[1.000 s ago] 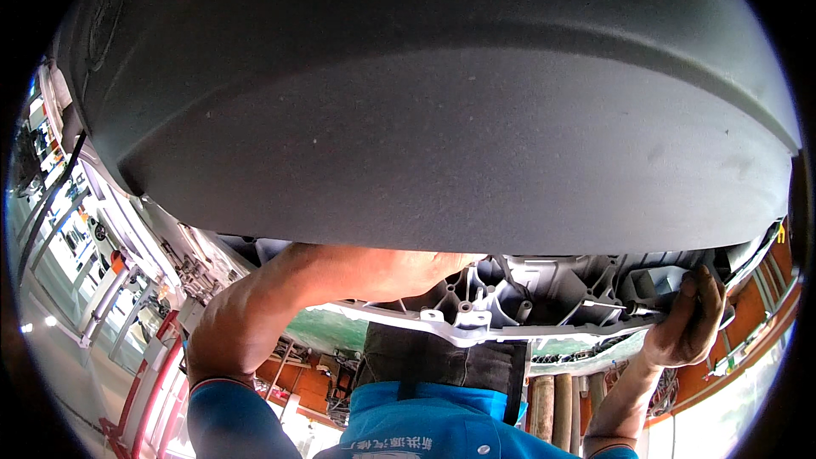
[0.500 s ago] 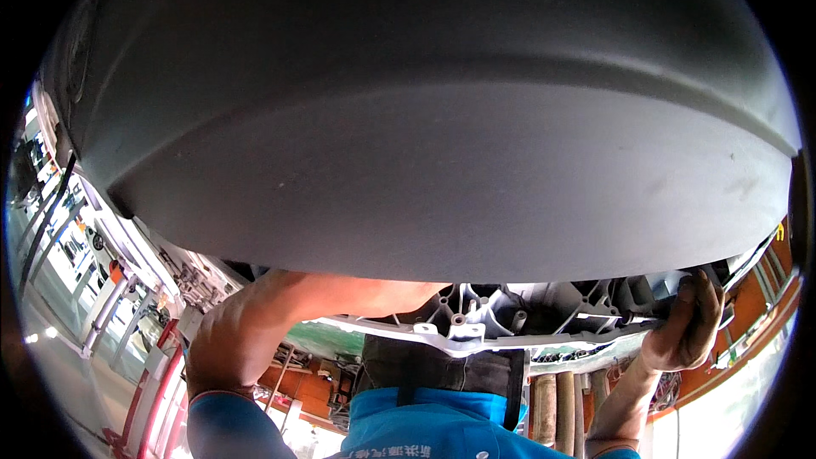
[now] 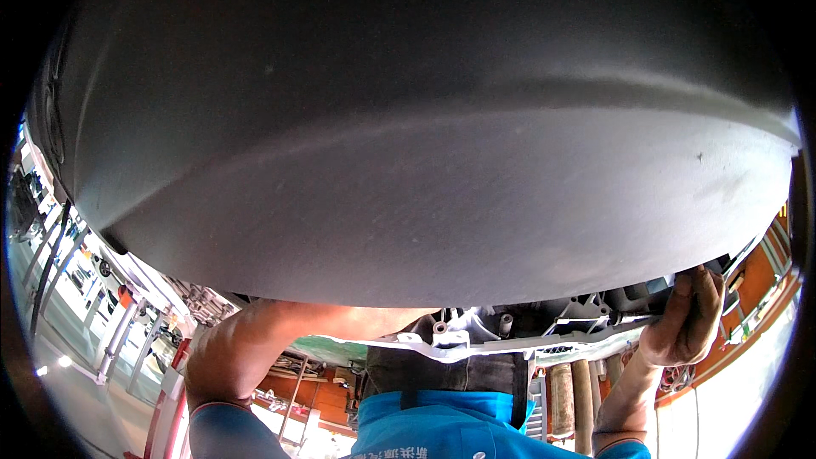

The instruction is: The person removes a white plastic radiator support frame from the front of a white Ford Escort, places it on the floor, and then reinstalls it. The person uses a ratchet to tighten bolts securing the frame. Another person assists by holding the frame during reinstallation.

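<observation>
A large smooth dark grey curved panel (image 3: 408,204) fills most of the view, close above my arms. My left forearm (image 3: 289,327) bends in beneath its lower edge; that hand and its fingers are hidden behind the panel. At the lower right edge, my right hand (image 3: 680,323) is raised with its fingers drawn together against the rim area. What lies in those fingers, if anything, is hidden. Between both arms, under the panel, shows a pale cast metal frame (image 3: 459,342) with ribs, round posts and bolt holes.
Red and white metal equipment (image 3: 170,399) stands at the lower left, beyond it a bright workshop floor with stands. Brown cylinders (image 3: 563,399) stand below the frame. An orange-brown surface (image 3: 748,289) with clutter lies at the right.
The panel's lower edge sits lower in the view and covers more of the metal frame. My right hand stays near the right rim, its fingers drawn in slightly more; my left forearm remains beneath the panel.
</observation>
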`<state>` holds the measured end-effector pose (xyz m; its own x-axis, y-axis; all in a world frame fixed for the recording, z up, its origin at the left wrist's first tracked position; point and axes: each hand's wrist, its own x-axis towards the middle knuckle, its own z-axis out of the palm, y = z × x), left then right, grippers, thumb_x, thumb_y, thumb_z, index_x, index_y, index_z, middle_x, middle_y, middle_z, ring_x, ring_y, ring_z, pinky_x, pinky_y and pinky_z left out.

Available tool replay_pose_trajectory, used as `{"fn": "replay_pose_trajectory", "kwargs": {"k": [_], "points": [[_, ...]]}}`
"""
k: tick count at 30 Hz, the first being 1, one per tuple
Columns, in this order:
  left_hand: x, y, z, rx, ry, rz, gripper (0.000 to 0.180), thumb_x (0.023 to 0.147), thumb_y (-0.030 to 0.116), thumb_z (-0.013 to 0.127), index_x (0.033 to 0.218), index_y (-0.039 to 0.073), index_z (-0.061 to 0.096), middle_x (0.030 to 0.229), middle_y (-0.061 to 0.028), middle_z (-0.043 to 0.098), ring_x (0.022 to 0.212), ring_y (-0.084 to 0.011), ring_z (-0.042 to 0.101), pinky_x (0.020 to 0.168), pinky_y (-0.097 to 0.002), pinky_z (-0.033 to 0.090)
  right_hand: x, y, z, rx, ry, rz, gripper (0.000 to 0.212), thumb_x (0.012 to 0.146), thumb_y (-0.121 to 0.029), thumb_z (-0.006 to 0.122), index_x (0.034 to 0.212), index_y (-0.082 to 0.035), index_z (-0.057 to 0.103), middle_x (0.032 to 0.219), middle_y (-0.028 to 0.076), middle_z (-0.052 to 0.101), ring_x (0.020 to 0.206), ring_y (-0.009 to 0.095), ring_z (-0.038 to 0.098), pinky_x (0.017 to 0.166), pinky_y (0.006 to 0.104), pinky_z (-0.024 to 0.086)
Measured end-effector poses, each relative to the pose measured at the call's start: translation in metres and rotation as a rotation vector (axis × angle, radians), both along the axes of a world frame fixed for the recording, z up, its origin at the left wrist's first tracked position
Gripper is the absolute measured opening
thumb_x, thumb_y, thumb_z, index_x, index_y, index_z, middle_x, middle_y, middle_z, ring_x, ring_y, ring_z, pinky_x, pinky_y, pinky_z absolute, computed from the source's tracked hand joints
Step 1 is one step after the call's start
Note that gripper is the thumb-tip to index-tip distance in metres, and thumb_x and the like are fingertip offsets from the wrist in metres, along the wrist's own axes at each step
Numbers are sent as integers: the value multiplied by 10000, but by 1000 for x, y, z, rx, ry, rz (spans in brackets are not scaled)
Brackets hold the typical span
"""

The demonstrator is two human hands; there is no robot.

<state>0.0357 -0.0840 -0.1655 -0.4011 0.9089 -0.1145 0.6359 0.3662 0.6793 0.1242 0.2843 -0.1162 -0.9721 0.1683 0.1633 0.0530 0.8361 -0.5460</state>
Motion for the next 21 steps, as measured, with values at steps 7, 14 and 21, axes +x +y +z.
{"fn": "replay_pose_trajectory", "kwargs": {"k": [7, 14, 21], "points": [[2, 2, -2, 63, 162, -20, 202, 899, 308, 693, 947, 112, 681, 790, 6, 613, 721, -99, 590, 650, -259, 510, -4, -2, 1, 19, -25, -3, 237, 870, 86, 534, 1076, 74, 651, 918, 202, 677, 799, 266, 658, 732, 365, 534], [9, -5, -5, -50, -202, 45, 226, 908, 292, 682, 991, 82, 690, 809, -14, 627, 741, -112, 605, 684, -276, 525, -1, -1, 0, -11, -35, -16, 229, 870, 81, 539, 1071, 75, 648, 917, 197, 679, 809, 259, 660, 732, 361, 534], [3, -12, 5, -190, -608, 194, 278, 928, 323, 659, 1011, 62, 709, 853, -69, 691, 768, -169, 648, 725, -326, 537, -4, -3, 3, -1, -31, -8, 224, 879, 98, 540, 1072, 72, 649, 902, 181, 674, 788, 238, 648, 709, 343, 531]]}}
